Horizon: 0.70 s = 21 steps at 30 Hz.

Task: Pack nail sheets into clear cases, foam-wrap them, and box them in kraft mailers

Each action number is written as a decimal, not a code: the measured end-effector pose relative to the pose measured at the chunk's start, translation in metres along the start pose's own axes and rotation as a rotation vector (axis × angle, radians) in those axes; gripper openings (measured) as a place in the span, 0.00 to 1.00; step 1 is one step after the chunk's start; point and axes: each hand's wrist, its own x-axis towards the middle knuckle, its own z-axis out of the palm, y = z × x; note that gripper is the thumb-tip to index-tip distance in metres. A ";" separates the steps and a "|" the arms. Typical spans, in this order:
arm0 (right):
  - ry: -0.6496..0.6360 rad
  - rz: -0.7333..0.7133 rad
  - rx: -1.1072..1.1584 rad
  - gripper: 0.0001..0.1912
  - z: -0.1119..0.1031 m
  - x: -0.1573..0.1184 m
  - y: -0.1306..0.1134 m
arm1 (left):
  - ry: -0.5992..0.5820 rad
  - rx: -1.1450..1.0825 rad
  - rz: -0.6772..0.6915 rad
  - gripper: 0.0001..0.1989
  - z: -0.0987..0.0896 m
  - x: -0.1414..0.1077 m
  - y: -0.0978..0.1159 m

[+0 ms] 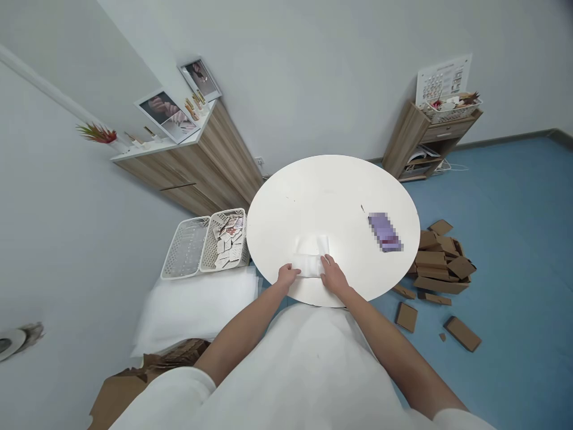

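A white, partly folded sheet [308,265] lies near the front edge of the round white table [331,185]. Its upper part spreads flat behind a thicker folded band. At the left end of that band, my left hand [287,275] holds the sheet between thumb and fingers. My right hand [332,275] grips the band's right end, its fingers bent over the top. Whatever may be inside the folds is hidden. A blurred purple item [385,232] lies on the right part of the table.
Left of the table are a basket of small cards [229,240], a basket of clear items [185,248] and a stack of white sheets [197,307]. Brown boxes [436,263] lie on the floor at right. Cabinets [215,161] stand behind.
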 end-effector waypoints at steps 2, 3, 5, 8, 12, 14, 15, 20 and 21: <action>-0.005 0.010 0.002 0.33 0.000 0.000 -0.001 | -0.023 -0.036 -0.038 0.09 -0.002 0.002 0.003; -0.007 0.014 0.000 0.33 0.000 0.000 -0.001 | -0.030 -0.059 -0.068 0.10 -0.002 0.003 0.004; -0.010 0.018 0.000 0.33 0.001 -0.001 -0.001 | -0.025 -0.093 -0.108 0.12 -0.002 0.006 0.007; -0.011 0.016 0.009 0.33 0.001 -0.001 -0.001 | -0.014 -0.144 -0.149 0.19 -0.002 0.010 0.011; 0.002 0.037 0.022 0.32 -0.001 -0.001 0.000 | -0.066 -0.196 -0.114 0.15 -0.003 0.008 0.017; 0.022 0.057 0.035 0.31 -0.004 0.002 0.000 | -0.095 -0.210 -0.074 0.11 -0.002 0.006 0.023; 0.027 0.065 0.058 0.31 -0.005 0.004 0.000 | -0.105 -0.214 -0.051 0.10 -0.001 0.006 0.026; -0.004 0.070 0.231 0.29 -0.003 0.016 -0.005 | -0.128 -0.115 0.099 0.05 0.014 0.005 0.044; -0.008 0.073 0.239 0.28 -0.001 0.017 -0.005 | -0.134 -0.084 0.122 0.04 0.018 0.005 0.047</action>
